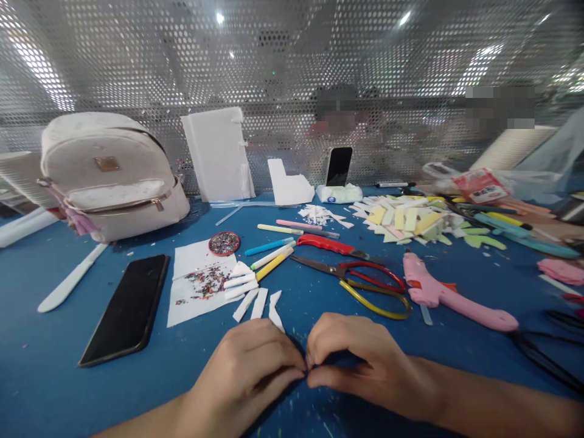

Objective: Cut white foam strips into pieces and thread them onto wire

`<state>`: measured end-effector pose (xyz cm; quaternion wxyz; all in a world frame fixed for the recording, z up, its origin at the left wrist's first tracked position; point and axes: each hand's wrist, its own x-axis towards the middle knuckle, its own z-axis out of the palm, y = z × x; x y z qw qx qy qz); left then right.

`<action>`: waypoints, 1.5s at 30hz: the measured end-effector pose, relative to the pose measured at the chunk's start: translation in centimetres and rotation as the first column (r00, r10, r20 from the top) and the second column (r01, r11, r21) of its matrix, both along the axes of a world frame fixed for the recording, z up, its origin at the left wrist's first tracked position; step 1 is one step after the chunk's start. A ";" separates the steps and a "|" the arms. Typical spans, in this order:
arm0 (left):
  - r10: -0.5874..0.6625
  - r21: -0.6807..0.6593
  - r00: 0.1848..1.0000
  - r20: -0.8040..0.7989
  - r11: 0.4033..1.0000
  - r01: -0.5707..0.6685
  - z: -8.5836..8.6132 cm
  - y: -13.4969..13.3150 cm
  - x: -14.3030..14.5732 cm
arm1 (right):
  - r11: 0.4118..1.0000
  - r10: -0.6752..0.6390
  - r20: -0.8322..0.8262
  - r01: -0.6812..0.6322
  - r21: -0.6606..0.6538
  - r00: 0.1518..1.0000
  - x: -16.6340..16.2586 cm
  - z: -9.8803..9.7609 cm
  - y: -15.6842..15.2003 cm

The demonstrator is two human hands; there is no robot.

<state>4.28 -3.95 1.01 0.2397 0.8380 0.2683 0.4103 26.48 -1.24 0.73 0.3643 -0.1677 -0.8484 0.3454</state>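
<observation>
My left hand [255, 371] and my right hand [356, 359] meet at the fingertips low over the blue table [182, 395]. Both are closed in a pinch; whatever lies between the fingers is hidden or too small to name. Just beyond my left hand lie several white foam strips [259, 303]. A white paper sheet [182, 307] carries a scatter of small dark and coloured bits [207, 281], with a round red-rimmed dish [224, 243] of similar bits at its top edge. Scissors with red and yellow handles [376, 298] lie beyond my right hand.
A black phone [125, 310] lies left and a pink glue gun [456, 298] right. Several markers [274, 261] and a red-handled cutter [326, 244] sit mid-table. Behind are a white backpack [109, 176], cut foam pieces [406, 216], a propped phone [339, 166] and a perforated metal screen [283, 79].
</observation>
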 end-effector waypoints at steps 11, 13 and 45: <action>-0.009 -0.050 1.000 0.011 0.999 0.010 0.2 -0.2 0.2 | 1.000 0.005 0.014 -0.005 0.007 1.000 0.0 0.2 0.0; -0.008 -0.055 1.000 0.016 0.998 0.009 0.2 -0.2 0.2 | 1.000 0.009 0.017 -0.009 0.012 1.000 0.0 0.2 0.0; 0.014 -0.120 0.994 0.104 0.993 -0.001 -0.3 -0.2 0.1 | 0.885 0.059 0.279 0.079 -0.458 0.959 -2.4 2.1 1.8</action>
